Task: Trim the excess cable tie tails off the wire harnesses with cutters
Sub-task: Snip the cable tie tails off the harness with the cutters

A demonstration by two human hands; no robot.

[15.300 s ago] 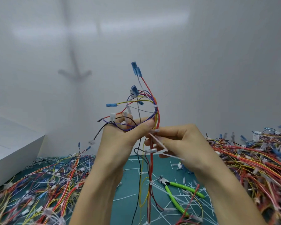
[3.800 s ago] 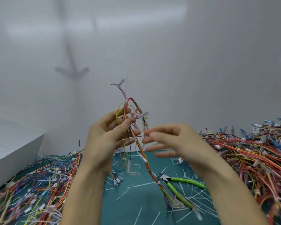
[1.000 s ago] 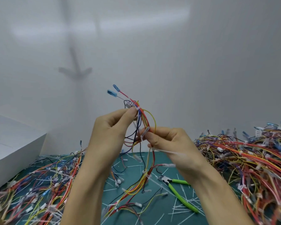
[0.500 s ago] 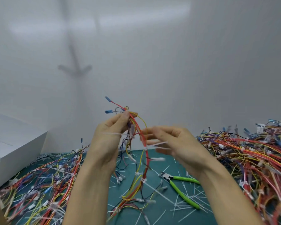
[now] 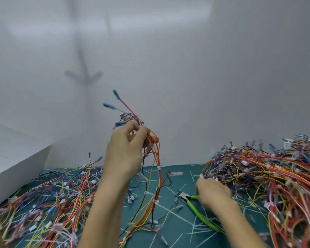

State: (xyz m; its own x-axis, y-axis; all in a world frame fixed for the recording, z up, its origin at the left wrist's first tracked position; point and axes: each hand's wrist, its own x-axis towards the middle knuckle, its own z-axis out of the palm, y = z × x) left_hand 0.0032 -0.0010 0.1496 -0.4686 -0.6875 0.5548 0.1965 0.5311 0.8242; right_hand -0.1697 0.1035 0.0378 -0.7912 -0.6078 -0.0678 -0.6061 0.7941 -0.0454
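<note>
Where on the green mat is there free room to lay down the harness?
The mat behind the cutters, between held harness and right pile; also mat near you, strewn with cut tails. Left pile is crowded.

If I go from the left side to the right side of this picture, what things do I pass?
White box → left pile of wire harnesses → left hand holding up a harness → green cutters → right pile of wire harnesses.
</note>
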